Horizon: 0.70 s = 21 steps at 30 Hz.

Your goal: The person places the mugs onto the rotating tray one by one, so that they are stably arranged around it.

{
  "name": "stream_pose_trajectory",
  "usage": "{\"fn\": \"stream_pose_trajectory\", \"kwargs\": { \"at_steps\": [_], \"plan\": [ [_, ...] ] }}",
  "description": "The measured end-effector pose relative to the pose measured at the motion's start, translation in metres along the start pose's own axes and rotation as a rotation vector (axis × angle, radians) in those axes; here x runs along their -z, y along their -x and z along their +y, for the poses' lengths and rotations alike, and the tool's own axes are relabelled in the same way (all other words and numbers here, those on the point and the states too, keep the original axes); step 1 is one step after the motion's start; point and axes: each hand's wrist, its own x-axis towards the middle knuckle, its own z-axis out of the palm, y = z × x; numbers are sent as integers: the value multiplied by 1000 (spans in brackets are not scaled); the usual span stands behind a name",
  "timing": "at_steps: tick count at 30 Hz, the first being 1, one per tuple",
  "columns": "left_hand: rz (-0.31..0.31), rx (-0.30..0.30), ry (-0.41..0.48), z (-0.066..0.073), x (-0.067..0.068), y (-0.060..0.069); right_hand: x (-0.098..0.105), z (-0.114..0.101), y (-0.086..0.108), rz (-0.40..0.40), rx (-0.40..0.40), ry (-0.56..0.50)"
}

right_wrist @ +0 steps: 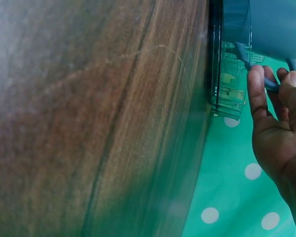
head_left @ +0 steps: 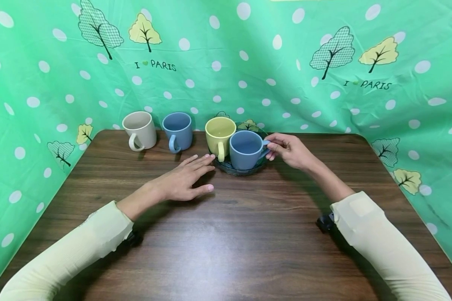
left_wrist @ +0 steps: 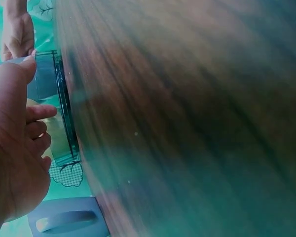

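Note:
A blue mug (head_left: 245,151) stands upright in a clear glass dish (head_left: 238,170), beside a yellow mug (head_left: 219,133) that is also in the dish. My right hand (head_left: 291,151) pinches the blue mug's handle between thumb and fingers; the right wrist view shows the same grip on the handle (right_wrist: 272,86). My left hand (head_left: 184,179) lies with fingers extended, its fingertips at the left rim of the dish near the yellow mug's handle. Whether those fingertips touch the dish, I cannot tell. Part of the dish is hidden behind the mugs.
A white mug (head_left: 140,131) and a second blue mug (head_left: 178,133) stand on the left, near the back edge of the brown wooden table (head_left: 226,234). Green patterned cloth (head_left: 226,54) hangs behind the table and along both sides.

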Motion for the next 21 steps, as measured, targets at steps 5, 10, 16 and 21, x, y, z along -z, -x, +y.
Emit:
{"fn": "stream_pose_trajectory", "kwargs": {
  "at_steps": [5,10,16,21],
  "plan": [
    [1,-4,1,-1,0,0,-1,0,0,-3,2,-12],
    [7,-2,8,-1,0,0,-1,0,0,-4,12,-28],
    [8,8,13,-3,0,0,-1,-2,2,-10,-11,-25],
    [26,1,28,-5,-1,1,3,-5,6,-9,-43,25]
  ]
}}
